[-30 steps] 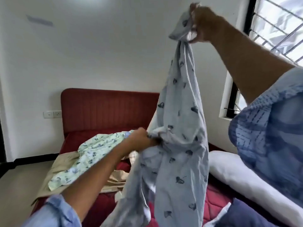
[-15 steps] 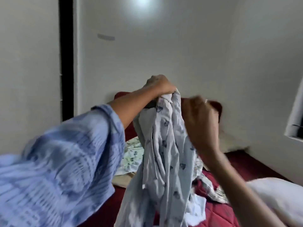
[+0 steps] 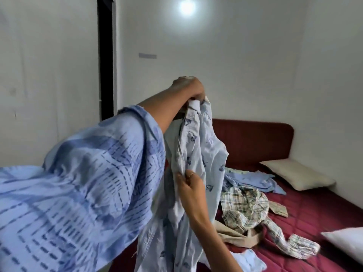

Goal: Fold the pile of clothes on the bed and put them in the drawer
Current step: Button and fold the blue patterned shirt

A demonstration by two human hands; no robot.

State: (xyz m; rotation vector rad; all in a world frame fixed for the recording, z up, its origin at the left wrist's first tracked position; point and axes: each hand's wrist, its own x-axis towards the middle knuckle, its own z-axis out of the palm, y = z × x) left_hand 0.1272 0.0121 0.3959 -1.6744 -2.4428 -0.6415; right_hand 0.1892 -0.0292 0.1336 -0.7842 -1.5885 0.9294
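Left hand (image 3: 189, 89): raised, clenched on pale-blue printed shirt (image 3: 198, 152) top. Right hand (image 3: 188, 186): below it, pinching shirt's front edge.

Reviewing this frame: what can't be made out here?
- Drawer: nowhere in the head view.
- Left hand fingers: folded behind the printed shirt collar they grip.
- Shirt's lower part: cut off by the bottom edge, partly behind the blue sleeve.
- Beige garment: mostly under the plaid shirt.
- Right hand: pinches the shirt's edge.
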